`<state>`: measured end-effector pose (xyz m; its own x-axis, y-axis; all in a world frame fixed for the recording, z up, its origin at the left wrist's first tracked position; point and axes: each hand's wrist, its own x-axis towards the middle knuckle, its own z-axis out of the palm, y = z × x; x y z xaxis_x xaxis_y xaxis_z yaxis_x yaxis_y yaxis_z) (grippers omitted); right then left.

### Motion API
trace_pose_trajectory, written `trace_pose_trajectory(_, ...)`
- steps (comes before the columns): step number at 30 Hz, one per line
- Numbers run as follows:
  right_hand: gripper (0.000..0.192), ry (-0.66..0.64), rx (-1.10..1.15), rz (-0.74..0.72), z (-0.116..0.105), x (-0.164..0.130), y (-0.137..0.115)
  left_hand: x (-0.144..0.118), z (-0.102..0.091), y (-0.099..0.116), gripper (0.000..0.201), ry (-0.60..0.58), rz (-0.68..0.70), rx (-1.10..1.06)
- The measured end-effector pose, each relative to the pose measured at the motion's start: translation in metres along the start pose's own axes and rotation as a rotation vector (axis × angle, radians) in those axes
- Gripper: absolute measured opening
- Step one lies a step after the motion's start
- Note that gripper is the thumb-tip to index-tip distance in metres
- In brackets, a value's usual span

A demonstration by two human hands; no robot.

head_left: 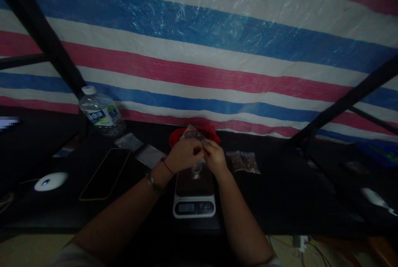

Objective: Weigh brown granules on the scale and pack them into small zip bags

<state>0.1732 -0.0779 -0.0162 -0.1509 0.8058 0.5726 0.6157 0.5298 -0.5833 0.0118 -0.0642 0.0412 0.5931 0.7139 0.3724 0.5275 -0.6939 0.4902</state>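
Fingers of my left hand (183, 155) and my right hand (215, 157) meet in a pinch above a kitchen scale (194, 212). Both hands are closed on a small clear plastic bag (190, 132), whose upper part shows just beyond the fingers. Behind it lies a red container or bag (212, 133), partly hidden by my hands. Below the fingers a small clear cup (196, 171) stands on the scale's dark plate. The digits on its display are too dim to read. Right of my right hand lie two filled zip bags (243, 162) with brownish bits inside.
Flat clear bags (151, 156) lie left of the scale, beside a dark phone (105, 173). Farther left are a white mouse (51, 181) and a large plastic bottle (102, 113). A striped sheet (199, 51) hangs behind the black table, between slanted dark bars.
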Motion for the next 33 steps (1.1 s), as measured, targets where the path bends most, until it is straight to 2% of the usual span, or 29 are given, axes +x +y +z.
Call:
trace_pose_trajectory(1, 0.030, 0.010, 0.002, 0.014, -0.001, 0.002, -0.002, -0.002, -0.005, -0.001, 0.010, 0.012, 0.066, -0.003)
trace_pose_trajectory(2, 0.032, 0.019, 0.005, 0.022, -0.002, 0.004, -0.004, -0.003, -0.011, -0.002, 0.017, 0.026, 0.133, 0.000)
trace_pose_trajectory(4, 0.029, -0.004, 0.016, 0.020, -0.004, 0.009, -0.011, -0.005, -0.021, -0.006, 0.042, 0.015, 0.232, 0.046)
trace_pose_trajectory(6, 0.018, -0.079, 0.030, 0.007, -0.004, 0.014, -0.020, -0.006, -0.028, -0.010, 0.060, -0.021, 0.255, 0.110)
trace_pose_trajectory(9, 0.012, -0.207, 0.087, -0.024, -0.003, 0.019, -0.031, -0.006, -0.035, -0.019, 0.059, -0.078, 0.252, 0.133)
trace_pose_trajectory(11, 0.017, -0.235, 0.165, -0.046, -0.004, 0.021, -0.033, -0.010, -0.039, -0.028, 0.050, -0.095, 0.232, 0.128)
trace_pose_trajectory(13, 0.025, -0.200, 0.233, -0.033, -0.010, 0.022, -0.029, -0.020, -0.043, -0.039, 0.045, -0.083, 0.176, 0.149)
trace_pose_trajectory(15, 0.029, -0.144, 0.241, 0.029, -0.017, 0.022, -0.020, -0.034, -0.046, -0.055, 0.048, -0.066, 0.102, 0.186)
trace_pose_trajectory(17, 0.029, -0.140, 0.181, 0.094, -0.025, 0.023, -0.009, -0.053, -0.047, -0.072, 0.048, -0.113, 0.019, 0.216)
trace_pose_trajectory(20, 0.031, -0.252, 0.035, 0.158, -0.027, 0.027, 0.006, -0.078, -0.041, -0.093, 0.055, -0.241, -0.092, 0.272)
trace_pose_trajectory(22, 0.033, -0.364, -0.064, 0.176, -0.021, 0.032, 0.013, -0.087, -0.035, -0.097, 0.068, -0.254, -0.118, 0.261)
trace_pose_trajectory(24, 0.036, -0.495, -0.185, 0.194, -0.010, 0.038, 0.018, -0.089, -0.028, -0.091, 0.076, -0.201, -0.102, 0.198)
trace_pose_trajectory(27, 0.049, -0.669, -0.385, 0.260, 0.010, 0.051, 0.022, -0.079, -0.015, -0.068, 0.074, -0.115, -0.029, 0.062)
trace_pose_trajectory(29, 0.058, -0.729, -0.462, 0.297, 0.023, 0.061, 0.022, -0.069, -0.004, -0.051, 0.077, -0.148, 0.038, -0.004)
trace_pose_trajectory(33, 0.070, -0.810, -0.432, 0.293, 0.045, 0.077, 0.019, -0.052, 0.020, -0.029, 0.073, -0.157, 0.043, -0.030)
